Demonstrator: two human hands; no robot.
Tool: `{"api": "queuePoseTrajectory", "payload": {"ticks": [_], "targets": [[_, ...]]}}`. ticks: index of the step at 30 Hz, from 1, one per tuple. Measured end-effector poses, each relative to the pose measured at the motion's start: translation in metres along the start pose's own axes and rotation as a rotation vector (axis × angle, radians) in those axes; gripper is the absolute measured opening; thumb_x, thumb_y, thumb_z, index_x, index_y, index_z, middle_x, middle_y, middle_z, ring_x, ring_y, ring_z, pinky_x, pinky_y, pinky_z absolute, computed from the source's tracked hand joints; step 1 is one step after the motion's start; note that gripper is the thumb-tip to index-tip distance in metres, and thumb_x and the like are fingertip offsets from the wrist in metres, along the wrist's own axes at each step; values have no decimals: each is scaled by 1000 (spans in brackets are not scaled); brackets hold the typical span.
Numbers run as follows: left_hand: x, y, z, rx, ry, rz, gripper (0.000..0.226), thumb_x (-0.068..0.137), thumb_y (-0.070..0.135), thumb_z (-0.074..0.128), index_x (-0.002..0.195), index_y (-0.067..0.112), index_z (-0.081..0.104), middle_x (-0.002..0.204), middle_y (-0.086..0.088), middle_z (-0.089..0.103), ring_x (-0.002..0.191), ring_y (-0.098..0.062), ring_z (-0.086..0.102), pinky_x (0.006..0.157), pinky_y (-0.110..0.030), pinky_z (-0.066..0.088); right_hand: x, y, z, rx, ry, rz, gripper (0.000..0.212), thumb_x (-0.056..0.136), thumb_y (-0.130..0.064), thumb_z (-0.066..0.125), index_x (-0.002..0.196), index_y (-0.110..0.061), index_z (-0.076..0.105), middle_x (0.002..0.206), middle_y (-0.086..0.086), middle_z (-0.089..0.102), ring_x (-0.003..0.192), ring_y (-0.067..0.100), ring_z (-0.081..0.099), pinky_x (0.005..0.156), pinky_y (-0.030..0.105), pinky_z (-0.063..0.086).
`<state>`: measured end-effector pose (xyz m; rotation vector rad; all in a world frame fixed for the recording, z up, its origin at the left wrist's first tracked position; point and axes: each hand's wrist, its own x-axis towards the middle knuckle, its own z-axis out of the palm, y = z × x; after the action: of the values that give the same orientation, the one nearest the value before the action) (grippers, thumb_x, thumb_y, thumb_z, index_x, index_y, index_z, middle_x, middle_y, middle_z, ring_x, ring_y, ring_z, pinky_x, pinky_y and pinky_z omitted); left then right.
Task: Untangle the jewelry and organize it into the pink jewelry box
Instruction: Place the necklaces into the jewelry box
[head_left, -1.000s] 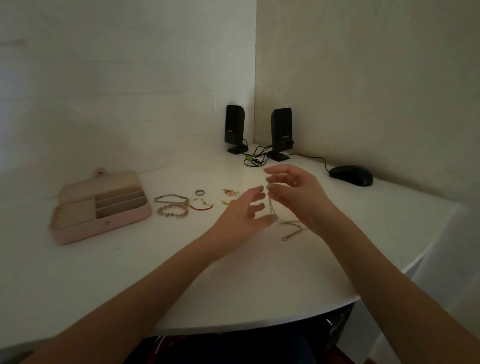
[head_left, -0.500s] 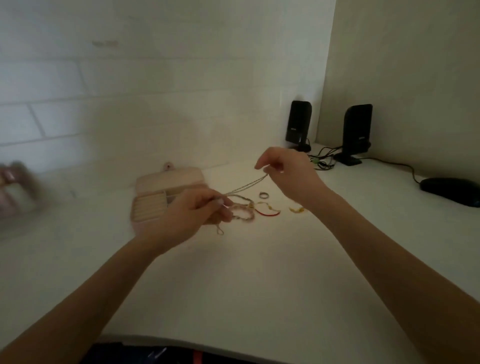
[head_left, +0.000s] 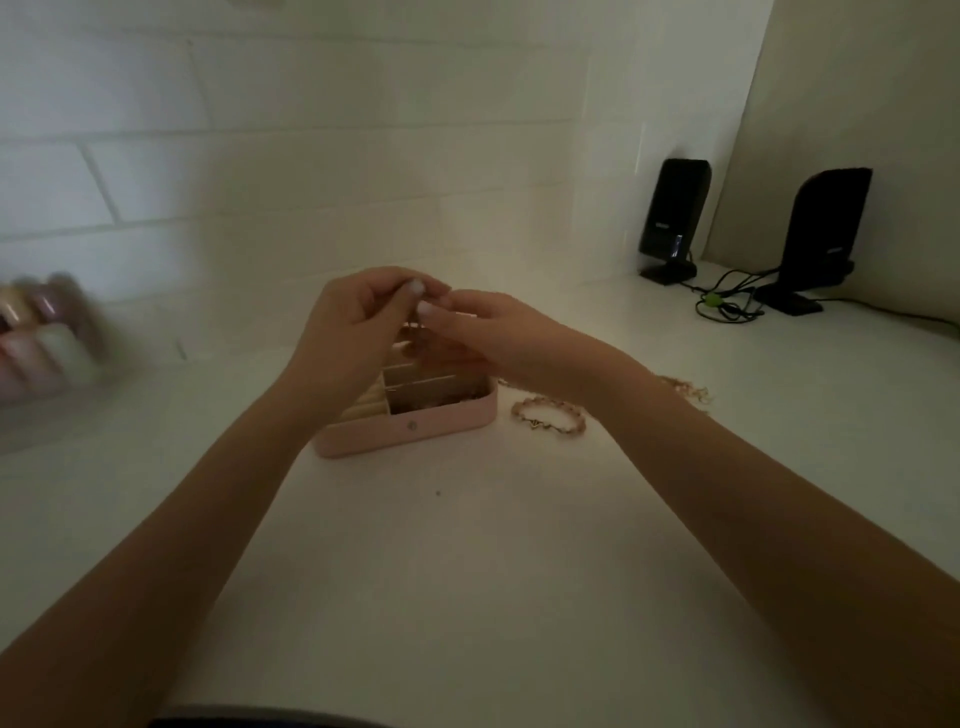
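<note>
— Where do we have our hands?

— Both are raised above the open pink jewelry box (head_left: 410, 428), which sits on the white worktop (head_left: 467, 571). Our left hand (head_left: 353, 327) has its fingers curled, thumb and forefinger pinched on a thin chain (head_left: 414, 332) that hangs down toward the box. Our right hand (head_left: 488, 332) meets it fingertip to fingertip; its fingers look bent around the same chain, though the dim light blurs exactly where they grip.

— And the box itself?

— Its front wall with a small round snap faces us. We see cream ring rolls at the left and divided compartments to the right. Which compartment the chain hangs over we cannot tell.

— What else lies around?

— A pink beaded bracelet (head_left: 548, 414) rests on the worktop just right of the box, and another gold piece (head_left: 688, 389) lies beyond our right wrist. Two black speakers (head_left: 672, 218) stand in the far corner with tangled cables (head_left: 727, 306). A blurred set of bottles (head_left: 41, 332) sits at the far left.
</note>
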<state>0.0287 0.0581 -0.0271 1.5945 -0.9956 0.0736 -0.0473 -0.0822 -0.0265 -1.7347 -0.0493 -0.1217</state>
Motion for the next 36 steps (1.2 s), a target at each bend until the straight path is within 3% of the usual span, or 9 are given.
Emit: {"api": "queuePoseTrajectory", "payload": {"ticks": [2,6,9,12,17,24,28,31,36], "targets": [[1,-4,-1,109,52,69,25,94,8,48,92,21,70,85,5,71,79,-8,67,72,-19,53,2,4,8,120,-78,36,24,94,-20,56,115,-10,58,97,13,69,95,25,68,89,35,54],[1,-13,-4,84,101,35,20,93,9,51,96,16,70,80,-1,69,67,-6,63,57,-19,51,3,5,8,-16,60,-16,12,92,-13,57,101,-7,62,77,10,68,72,21,67,75,34,59],[2,-15,-7,70,112,8,19,94,11,52,93,18,70,67,-2,63,51,-6,53,53,-18,45,3,4,-2,-127,158,-13,13,92,-12,58,94,-3,67,69,9,65,56,13,64,60,24,57],[0,-14,-5,83,94,-10,19,93,16,53,90,23,71,52,9,53,47,-6,46,51,-17,42,2,5,-7,-94,134,2,21,94,-23,56,95,-6,69,56,-2,53,48,7,51,63,27,51],[-3,-9,-1,63,79,-22,16,91,19,58,84,24,72,43,9,48,43,-9,41,46,-22,38,-2,3,-3,-267,122,-81,24,93,-30,56,91,-12,73,50,-9,42,49,9,38,52,25,36],[-6,-16,-3,119,-39,-201,9,84,21,66,78,22,73,54,3,62,50,-4,51,53,-11,40,-3,-2,-12,-120,254,-75,29,98,-26,47,98,-6,68,58,-2,36,48,8,33,52,22,36],[-8,-9,-8,195,-158,-200,9,81,22,69,75,20,75,54,7,64,53,2,53,55,-5,37,-3,-5,-15,-234,282,-93,19,93,-28,56,89,-14,69,57,-5,44,50,6,40,54,23,40],[-10,-5,-10,215,-247,-203,12,82,12,67,74,11,75,61,-2,67,57,-2,56,59,-10,41,-3,-6,-18,-287,304,-123,16,86,-26,66,91,-11,71,57,-5,48,56,8,46,53,19,43],[-14,-12,-11,368,-322,-195,13,79,10,68,72,18,76,69,-11,70,58,-11,56,58,-24,43,-2,-5,-12,-265,227,-138,17,85,-22,68,92,-7,70,62,0,54,51,4,48,54,18,45]]}}
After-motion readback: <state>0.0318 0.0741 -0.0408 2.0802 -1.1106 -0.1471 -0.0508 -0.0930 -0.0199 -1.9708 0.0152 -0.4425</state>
